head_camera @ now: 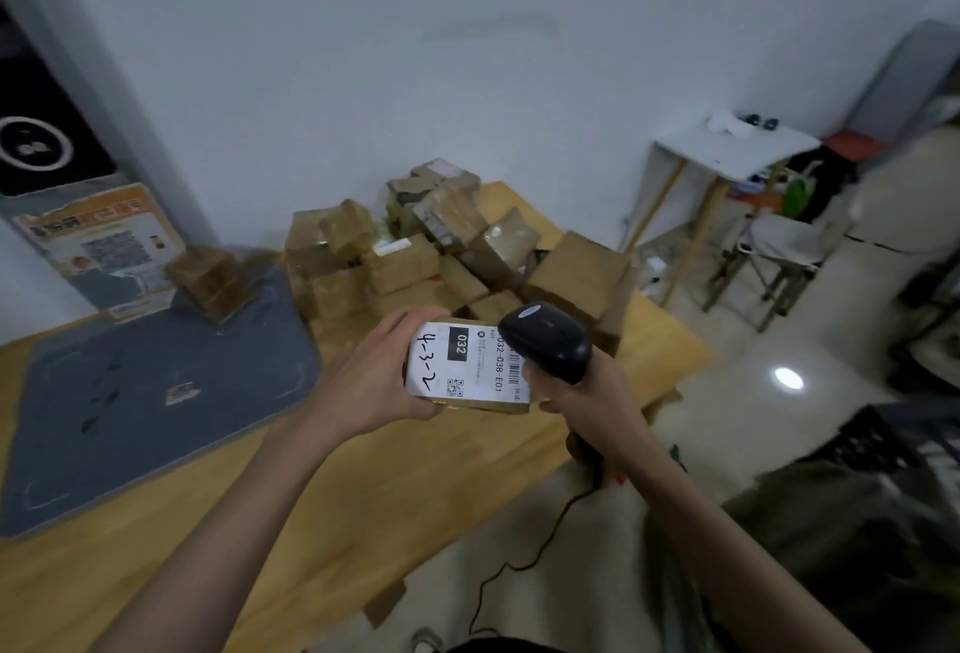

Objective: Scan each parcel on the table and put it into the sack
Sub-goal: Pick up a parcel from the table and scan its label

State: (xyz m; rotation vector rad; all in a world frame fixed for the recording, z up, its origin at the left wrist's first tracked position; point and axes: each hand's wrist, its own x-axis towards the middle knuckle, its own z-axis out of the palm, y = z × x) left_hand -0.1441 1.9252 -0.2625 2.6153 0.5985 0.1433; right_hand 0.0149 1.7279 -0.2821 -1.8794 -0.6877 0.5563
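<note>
A white wall backs a wooden tabletop (322, 522) whose right edge runs diagonally beside pale glossy floor (753, 408), with bare wood showing in the foreground below the hands. A grey mat (156, 392) covers the tabletop's left part, with one brown box (210, 281) at its far corner. A heap of brown parcels (441, 252) crowds the far end of the tabletop, reaching close to its right edge. Above the near side of that heap, the left hand (374, 377) holds a small parcel (467, 366), thumb curled over the top edge and fingers beneath, its white label facing up. The label reads "032" in a black block, "032-038-E01" beside a barcode, and handwritten "4-3-2"; a QR code is also printed there. The right hand (587, 398) has its grip wrapped round the handle of a black scanner (545, 340), whose head overlaps the parcel's right end. A black cable (519, 564) trails down from it over the floor. A dark sack (852, 538) lies at the lower right, off the tabletop.
</note>
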